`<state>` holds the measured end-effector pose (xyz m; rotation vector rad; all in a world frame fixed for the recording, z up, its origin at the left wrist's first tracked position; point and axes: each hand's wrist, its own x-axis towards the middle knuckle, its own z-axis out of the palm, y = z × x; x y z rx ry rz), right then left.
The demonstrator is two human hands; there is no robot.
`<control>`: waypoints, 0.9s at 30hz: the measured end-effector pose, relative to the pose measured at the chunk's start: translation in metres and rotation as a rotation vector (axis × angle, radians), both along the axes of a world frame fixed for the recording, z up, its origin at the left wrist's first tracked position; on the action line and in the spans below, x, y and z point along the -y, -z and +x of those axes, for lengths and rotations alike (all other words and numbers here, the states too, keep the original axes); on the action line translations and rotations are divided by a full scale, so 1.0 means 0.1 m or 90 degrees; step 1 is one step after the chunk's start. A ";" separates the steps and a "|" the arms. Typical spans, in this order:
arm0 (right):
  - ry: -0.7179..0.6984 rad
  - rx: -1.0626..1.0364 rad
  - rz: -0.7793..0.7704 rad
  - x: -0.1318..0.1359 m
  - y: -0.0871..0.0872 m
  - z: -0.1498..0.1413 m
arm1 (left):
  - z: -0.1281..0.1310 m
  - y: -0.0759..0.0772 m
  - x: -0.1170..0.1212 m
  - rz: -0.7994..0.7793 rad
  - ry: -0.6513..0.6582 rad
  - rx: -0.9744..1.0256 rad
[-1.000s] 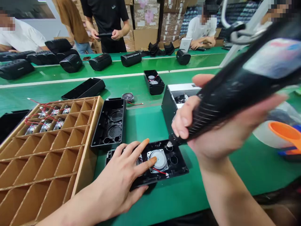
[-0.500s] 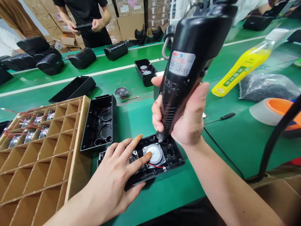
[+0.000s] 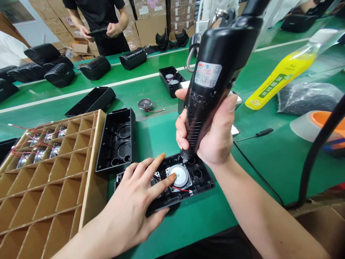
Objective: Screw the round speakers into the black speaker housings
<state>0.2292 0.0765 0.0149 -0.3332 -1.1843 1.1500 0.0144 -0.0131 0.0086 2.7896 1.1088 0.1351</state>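
My right hand [image 3: 212, 133] is wrapped round a black electric screwdriver [image 3: 215, 75], held upright with its tip down at the far corner of a silver speaker driver [image 3: 181, 176]. The driver sits in a black plastic speaker shell [image 3: 201, 181] on the green table. My left hand [image 3: 134, 208] lies flat over the shell's left half, fingers spread, one fingertip pressing on the driver. A red wire runs from the driver's near edge.
A second empty black shell [image 3: 117, 140] lies left of it, beside a cardboard divider box [image 3: 45, 183] with several drivers at its far end. A loose driver [image 3: 145, 104], small screwdriver [image 3: 256, 134], yellow bottle [image 3: 280, 77], orange tape roll [image 3: 326, 124]. Person in black across the table [image 3: 99, 18].
The screwdriver swung from a slanted hold to upright and its tip came down onto the driver's corner. My left hand stayed pressed on the shell. The view shifted slightly.
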 end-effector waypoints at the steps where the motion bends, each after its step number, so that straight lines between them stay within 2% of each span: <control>1: 0.002 0.002 -0.003 0.00 0.00 0.00 | 0.00 0.00 0.00 0.000 -0.001 0.001; 7: 0.003 0.023 -0.022 0.09 0.00 -0.02 | -0.01 0.04 -0.01 0.008 0.000 0.014; 15: -0.091 0.018 -0.039 0.15 0.08 -0.05 | 0.00 0.01 -0.02 0.018 0.008 0.008; 20: -0.144 0.015 -0.045 0.18 0.13 -0.05 | 0.01 0.03 0.01 0.022 -0.019 0.036; 27: -0.147 0.006 -0.061 0.16 0.18 -0.06 | 0.03 0.08 0.01 0.023 -0.035 0.050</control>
